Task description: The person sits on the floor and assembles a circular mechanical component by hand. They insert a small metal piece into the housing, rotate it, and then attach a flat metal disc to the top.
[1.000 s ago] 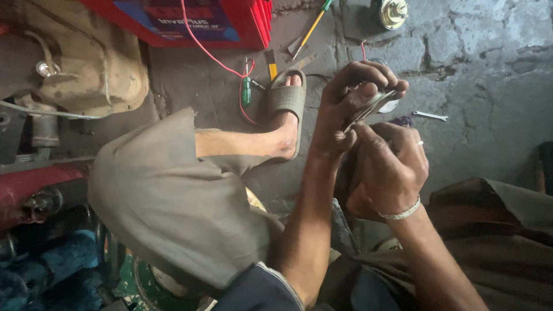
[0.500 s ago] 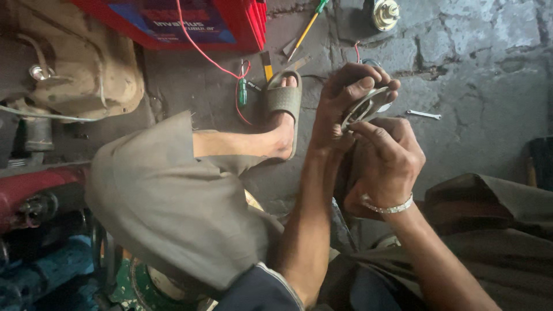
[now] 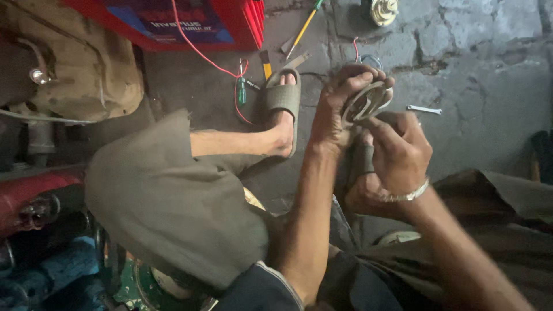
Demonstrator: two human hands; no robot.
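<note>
My left hand (image 3: 340, 106) grips a small round grey metal part (image 3: 365, 101) with oval openings, held up over the floor. My right hand (image 3: 397, 155) is closed beside and just below it, fingers pressing on the part's lower edge; a silver bracelet sits on that wrist. Whether the right hand also holds a tool is hidden by the fingers. My left foot in a grey sandal (image 3: 283, 95) rests on the floor to the left of the hands.
A red box (image 3: 173, 23) with a red wire (image 3: 201, 52) lies at the top. Screwdrivers (image 3: 302, 29), a small spanner (image 3: 423, 109) and a round metal fitting (image 3: 383, 10) lie on the cracked concrete. A tan bag (image 3: 75, 69) and red and blue machinery (image 3: 34, 201) stand left.
Both hands stay on the metal part with only small finger shifts. The view has drifted slightly, so hands and floor items sit a little lower and left in frame.
</note>
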